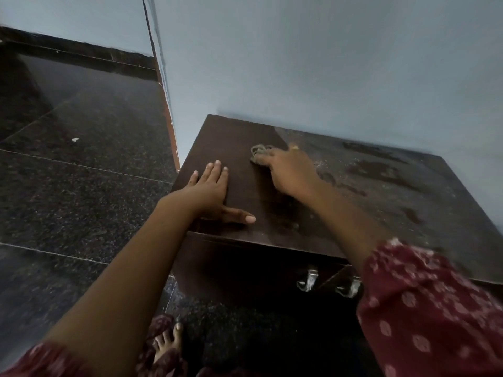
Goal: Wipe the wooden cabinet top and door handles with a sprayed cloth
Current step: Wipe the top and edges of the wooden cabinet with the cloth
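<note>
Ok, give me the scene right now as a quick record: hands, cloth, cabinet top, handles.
left hand: flat on the cabinet top, fingers spread, near its left front corner
right hand: pressing the cloth onto the top
cloth: bunched under the right fingertips, greyish
cabinet top: left part dark and clean-looking, right part dusty and streaked
door handles: two metal handles on the front, no hand on them
floor: dark speckled tiles

The cabinet top (236, 142) is dark brown wood, glossy on its left part and filmed with grey, blotchy dust on the right. The cloth (260, 151) is dull olive-grey. The sleeves (424, 303) are maroon with pale pink dotted motifs. The floor (81, 170) is speckled black, the wall (326, 63) pale blue-grey, and the door handles (309, 280) silver.
</note>
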The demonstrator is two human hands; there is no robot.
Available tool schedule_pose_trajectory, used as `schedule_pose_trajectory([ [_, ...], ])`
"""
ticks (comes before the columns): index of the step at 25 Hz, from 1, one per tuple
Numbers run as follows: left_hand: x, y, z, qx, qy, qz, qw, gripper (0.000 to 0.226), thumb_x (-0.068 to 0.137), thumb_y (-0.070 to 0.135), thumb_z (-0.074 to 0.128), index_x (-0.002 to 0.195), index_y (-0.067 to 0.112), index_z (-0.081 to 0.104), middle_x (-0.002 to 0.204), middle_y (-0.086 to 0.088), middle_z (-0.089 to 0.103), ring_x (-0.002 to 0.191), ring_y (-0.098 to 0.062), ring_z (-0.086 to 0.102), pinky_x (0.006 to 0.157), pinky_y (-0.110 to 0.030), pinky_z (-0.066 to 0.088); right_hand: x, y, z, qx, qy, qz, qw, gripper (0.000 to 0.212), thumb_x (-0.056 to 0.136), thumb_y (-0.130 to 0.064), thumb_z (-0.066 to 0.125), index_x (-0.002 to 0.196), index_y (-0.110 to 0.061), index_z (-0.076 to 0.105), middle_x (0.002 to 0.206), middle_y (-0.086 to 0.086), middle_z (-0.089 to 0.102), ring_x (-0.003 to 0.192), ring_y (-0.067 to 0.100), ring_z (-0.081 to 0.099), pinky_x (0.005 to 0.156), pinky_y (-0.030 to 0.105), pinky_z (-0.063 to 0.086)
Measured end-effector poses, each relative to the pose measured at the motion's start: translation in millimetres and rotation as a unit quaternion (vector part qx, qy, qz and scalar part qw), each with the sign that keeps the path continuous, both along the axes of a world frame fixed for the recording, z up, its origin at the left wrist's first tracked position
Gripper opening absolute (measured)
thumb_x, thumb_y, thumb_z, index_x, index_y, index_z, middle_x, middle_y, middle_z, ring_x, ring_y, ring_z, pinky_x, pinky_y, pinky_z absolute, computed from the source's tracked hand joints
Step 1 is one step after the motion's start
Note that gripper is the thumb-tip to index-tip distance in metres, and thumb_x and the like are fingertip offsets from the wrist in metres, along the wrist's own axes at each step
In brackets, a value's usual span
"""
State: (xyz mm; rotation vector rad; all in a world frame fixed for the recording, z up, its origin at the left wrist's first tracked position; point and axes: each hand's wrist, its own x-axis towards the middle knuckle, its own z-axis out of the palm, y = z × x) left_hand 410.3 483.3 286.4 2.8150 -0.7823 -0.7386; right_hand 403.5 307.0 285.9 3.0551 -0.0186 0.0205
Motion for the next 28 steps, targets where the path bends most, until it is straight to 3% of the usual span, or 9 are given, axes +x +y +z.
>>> schedule_pose_trajectory([
  [7, -14, -6, 17, 0.076, 0.033, -0.032, 0.996, 0.129, 0.066, 0.064, 0.064, 0.145, 0.006, -0.021, 0.155, -0.012, -0.027, 0.144, -0.024, -0.023, 0.12, -0.044, -0.006, -105, 34, -2, 0.016, -0.025, 0.097, 0.995, 0.054, 0.091, -0.01, 0.045, 0.14, -0.033, 0.037, 0.151, 0.002, 0.035, 0.123, 0.041, 0.035, 0.094, 0.043, 0.038],
  [10, -19, -8, 18, 0.107, 0.037, -0.051, 0.992, 0.136, 0.062, 0.062, 0.07, 0.144, 0.008, -0.024, 0.154, -0.012, -0.03, 0.143, -0.024, -0.026, 0.119, -0.045, -0.007, -126, 30, -8, 0.006, -0.072, 0.17, 0.983, 0.058, 0.071, -0.002, 0.068, 0.123, -0.027, 0.06, 0.13, 0.006, 0.062, 0.095, 0.045, 0.057, 0.07, 0.042, 0.051],
  [13, -17, -5, 15, 0.104, 0.026, -0.063, 0.992, 0.139, 0.06, 0.059, 0.074, 0.145, 0.01, -0.024, 0.154, -0.009, -0.031, 0.143, -0.022, -0.028, 0.119, -0.044, -0.008, -137, 9, -14, -0.024, -0.092, 0.18, 0.979, 0.064, 0.058, -0.001, 0.077, 0.114, -0.03, 0.066, 0.116, 0.001, 0.07, 0.078, 0.037, 0.063, 0.059, 0.035, 0.053],
  [19, -7, 3, 13, 0.099, 0.029, -0.065, 0.993, 0.138, 0.059, 0.056, 0.076, 0.146, 0.014, -0.023, 0.155, -0.004, -0.029, 0.144, -0.019, -0.026, 0.119, -0.046, -0.008, -142, 0, -23, -0.026, -0.174, 0.118, 0.977, 0.067, 0.052, 0.001, 0.079, 0.11, -0.03, 0.068, 0.111, 0.002, 0.072, 0.074, 0.035, 0.063, 0.058, 0.035, 0.053],
  [25, -9, -3, 9, 0.095, 0.021, -0.061, 0.993, 0.138, 0.06, 0.058, 0.075, 0.145, 0.011, -0.023, 0.154, -0.007, -0.031, 0.143, -0.021, -0.028, 0.119, -0.045, -0.009, -137, 27, -26, 0.018, -0.176, 0.122, 0.977, 0.057, 0.064, -0.004, 0.075, 0.113, -0.03, 0.065, 0.118, 0.003, 0.069, 0.084, 0.037, 0.062, 0.065, 0.04, 0.053],
  [28, -12, -7, 8, 0.08, 0.013, -0.06, 0.995, 0.138, 0.06, 0.059, 0.073, 0.145, 0.009, -0.022, 0.155, -0.01, -0.03, 0.143, -0.022, -0.028, 0.119, -0.044, -0.011, -156, 11, -26, -0.019, -0.174, 0.143, 0.974, 0.063, 0.059, -0.007, 0.079, 0.114, -0.034, 0.064, 0.119, -0.002, 0.069, 0.081, 0.031, 0.064, 0.062, 0.034, 0.053],
])
